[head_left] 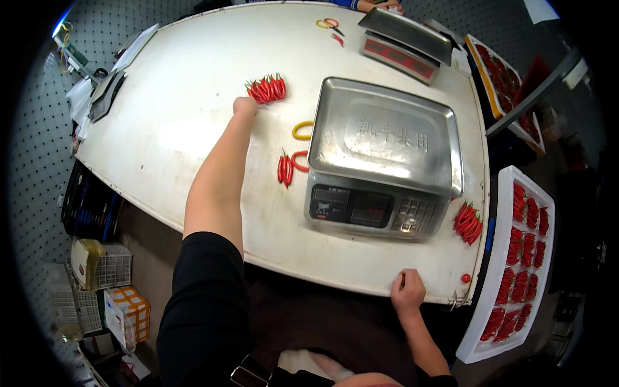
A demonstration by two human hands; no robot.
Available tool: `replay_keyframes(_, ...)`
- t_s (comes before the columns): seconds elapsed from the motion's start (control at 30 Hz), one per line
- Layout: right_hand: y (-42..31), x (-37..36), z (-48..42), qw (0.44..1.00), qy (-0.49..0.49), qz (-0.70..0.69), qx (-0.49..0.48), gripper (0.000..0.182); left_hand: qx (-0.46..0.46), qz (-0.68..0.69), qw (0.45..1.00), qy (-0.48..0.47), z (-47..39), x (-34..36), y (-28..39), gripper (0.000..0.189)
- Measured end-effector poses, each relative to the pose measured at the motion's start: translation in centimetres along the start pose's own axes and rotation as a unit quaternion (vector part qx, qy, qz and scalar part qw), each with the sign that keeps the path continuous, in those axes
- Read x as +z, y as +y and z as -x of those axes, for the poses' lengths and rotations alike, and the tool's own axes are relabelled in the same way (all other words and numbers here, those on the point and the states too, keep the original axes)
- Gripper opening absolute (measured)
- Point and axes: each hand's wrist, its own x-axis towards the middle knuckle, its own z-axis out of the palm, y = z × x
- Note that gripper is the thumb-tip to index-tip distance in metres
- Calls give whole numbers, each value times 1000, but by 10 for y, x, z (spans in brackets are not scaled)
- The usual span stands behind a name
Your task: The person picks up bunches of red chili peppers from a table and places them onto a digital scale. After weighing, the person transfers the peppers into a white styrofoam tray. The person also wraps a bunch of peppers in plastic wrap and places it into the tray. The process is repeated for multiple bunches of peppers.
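My left arm stretches far out over the white table, and my left hand (245, 106) is closed on the near left corner of a clear tray of red chilli peppers (267, 89). Its fingertips are hidden from me. My right hand (408, 291) rests curled at the table's near edge and holds nothing that I can see. Between the hands stands a digital weighing scale (355, 205) with a bare steel pan (387, 133). A few loose red chillies (285, 169) lie left of it, beside scissors whose yellow handle (302, 130) and red handle (300, 161) poke out from under the pan.
Right of the scale lies a chilli pile (467, 224), with a small red piece (465, 278) nearer me. A white foam box (545, 271) holds several chilli packs. Farther off are a second scale (399, 58), scissors (330, 24) and a person's hand (390, 6).
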Motion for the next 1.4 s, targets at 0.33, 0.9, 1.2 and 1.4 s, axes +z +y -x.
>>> replay_keyframes(0.33, 2, 0, 2, 999, 4, -23, 29, 8, 64, 116, 989, -60, 17, -94, -101, 30)
replay_keyframes(0.9, 9, -3, 12, 997, 54, -53, 14, 11, 39, 229, 956, -178, 175, -221, -133, 16)
replay_keyframes(1.2, 10, -2, 14, 997, 54, -51, 30, 11, 84, 223, 932, -275, 284, -212, -68, 10)
replay_keyframes(1.4, 10, -3, 13, 997, 43, -53, 31, 13, 85, 217, 911, -341, 345, -176, -25, 10)
